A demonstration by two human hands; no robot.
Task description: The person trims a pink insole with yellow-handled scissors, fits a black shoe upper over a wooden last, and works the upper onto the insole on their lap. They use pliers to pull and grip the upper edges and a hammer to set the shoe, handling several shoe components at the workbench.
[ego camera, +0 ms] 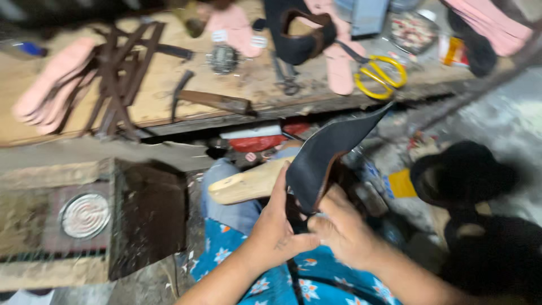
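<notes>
Left hand (276,229): mine, palm against the near edge of the black leather piece (324,152), fingers closed flat along it – I steady it upright this way so the flap stands clear of my lap.

Right hand (339,229): closed on the lower edge of the same leather, thumb meeting the left thumb. Both hands pinch at one spot, so the piece cannot twist.

Leather: in front of me over my knees, curved, its point rising toward the bench edge. A brown lining shows on the inner side.

Wooden last (251,183): lies across my lap just behind the left hand, its tip to the left. It seems tucked against the leather, though I cannot tell if they touch.

Lap: blue flowered cloth (316,282) under both wrists – a soft rest for the work.

Left of me: a dark metal box (149,217) with a round coil burner (84,214) beside it, close by my knee.

Right of me: a black shoe (460,175) on the floor, apart from my hands.

Bench (164,85): further off, a wooden top kept within arm's reach. Yellow scissors (381,76) at its right, a hammer (212,100) in the middle, brown straps (116,76) and pink insoles (48,82) at the left.
</notes>
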